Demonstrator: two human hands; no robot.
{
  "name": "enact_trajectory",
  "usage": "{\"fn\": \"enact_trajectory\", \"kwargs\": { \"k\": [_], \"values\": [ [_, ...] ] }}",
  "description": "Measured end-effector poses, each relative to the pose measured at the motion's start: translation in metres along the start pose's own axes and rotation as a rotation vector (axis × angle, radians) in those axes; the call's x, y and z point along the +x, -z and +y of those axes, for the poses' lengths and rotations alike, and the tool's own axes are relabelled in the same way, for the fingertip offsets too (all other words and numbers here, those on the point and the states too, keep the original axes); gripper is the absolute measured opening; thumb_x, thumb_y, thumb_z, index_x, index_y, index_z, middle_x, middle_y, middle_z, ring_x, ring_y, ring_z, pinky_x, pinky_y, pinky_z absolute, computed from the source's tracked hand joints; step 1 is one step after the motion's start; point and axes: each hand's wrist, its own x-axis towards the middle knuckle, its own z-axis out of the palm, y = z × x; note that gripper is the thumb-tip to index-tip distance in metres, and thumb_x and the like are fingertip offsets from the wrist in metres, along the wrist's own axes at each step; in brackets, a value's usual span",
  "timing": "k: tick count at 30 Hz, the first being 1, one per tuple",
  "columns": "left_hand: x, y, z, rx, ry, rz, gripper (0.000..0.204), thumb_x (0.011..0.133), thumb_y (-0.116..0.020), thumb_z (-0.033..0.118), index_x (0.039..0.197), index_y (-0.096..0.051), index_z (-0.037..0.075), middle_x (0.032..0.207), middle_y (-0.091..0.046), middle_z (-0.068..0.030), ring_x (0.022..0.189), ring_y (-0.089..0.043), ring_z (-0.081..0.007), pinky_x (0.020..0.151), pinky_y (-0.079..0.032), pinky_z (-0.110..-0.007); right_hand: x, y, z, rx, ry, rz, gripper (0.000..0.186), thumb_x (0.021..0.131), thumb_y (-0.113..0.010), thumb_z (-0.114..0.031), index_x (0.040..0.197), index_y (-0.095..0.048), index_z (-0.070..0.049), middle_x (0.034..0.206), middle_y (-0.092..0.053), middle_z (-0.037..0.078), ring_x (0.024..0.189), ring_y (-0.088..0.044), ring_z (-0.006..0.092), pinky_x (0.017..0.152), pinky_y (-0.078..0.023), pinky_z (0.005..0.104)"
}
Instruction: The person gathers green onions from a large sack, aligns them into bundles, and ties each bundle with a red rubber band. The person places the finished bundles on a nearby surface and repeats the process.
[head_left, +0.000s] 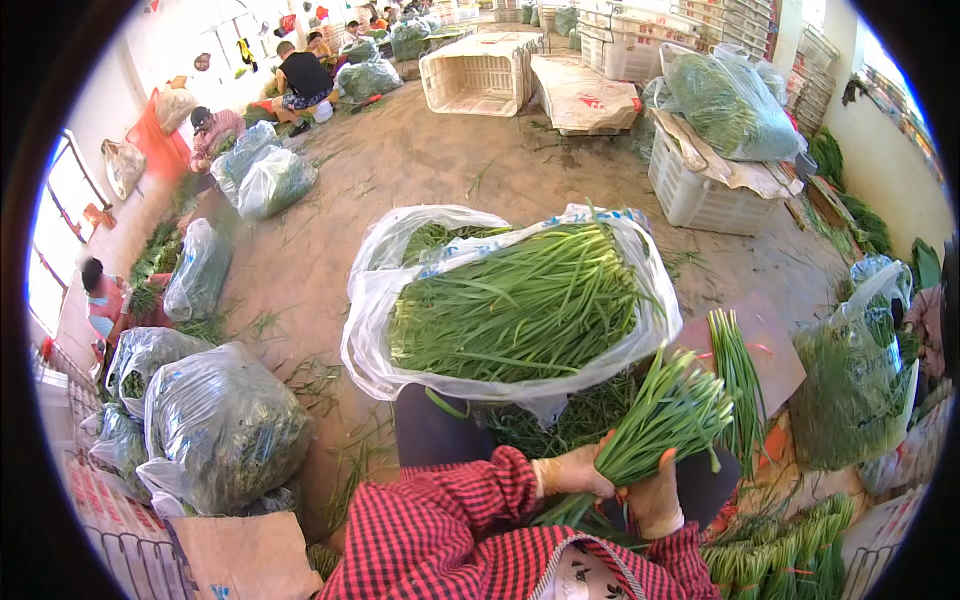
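A bundle of long green leafy stalks with pale ends (670,405) is gripped low in my left hand (580,472) and my right hand (655,500), both closed round it above my lap. In front of my knees, an open clear plastic bag (360,330) holds a heap of the same greens (510,300). A tied bunch (735,370) lies to the right on a flat pinkish board (775,350). More bunches (785,555) lie at the lower right, beside my checked sleeve.
Stuffed plastic bags stand at left (225,430) and right (840,400). Cardboard (240,560) lies at lower left. White crates (700,200) and an overturned crate (470,75) stand farther back. Several people (300,80) work along the walls; one in pink (105,300) sits at left.
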Motion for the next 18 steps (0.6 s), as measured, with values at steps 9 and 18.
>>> {"fn": "enact_trajectory", "kwargs": {
  "k": [9,18],
  "values": [
    [-0.123,0.002,0.072,0.590,-0.078,0.201,0.087,0.076,-0.071,0.005,0.154,-0.033,0.002,0.131,-0.064,-0.0134,0.116,-0.061,-0.0185,0.104,-0.045,-0.031,0.024,-0.075,-0.080,0.089,0.396,0.014,0.049,0.105,-0.048,-0.043,0.136,-0.052,-0.006,0.123,-0.063,0.010,0.112,-0.062,0.0208,0.093,-0.053,0.0387],
    [-0.167,-0.031,0.028,-0.111,0.098,0.302,0.071,0.075,-0.071,-0.004,0.142,-0.047,0.002,0.122,-0.067,-0.0157,0.091,-0.066,-0.0191,0.081,-0.053,-0.031,0.076,-0.008,-0.026,-1.328,0.482,0.009,0.027,0.103,-0.051,-0.032,0.097,-0.062,-0.008,0.077,-0.064,0.022,0.078,-0.064,0.0451,0.064,-0.049,0.0499]
  ]
}}
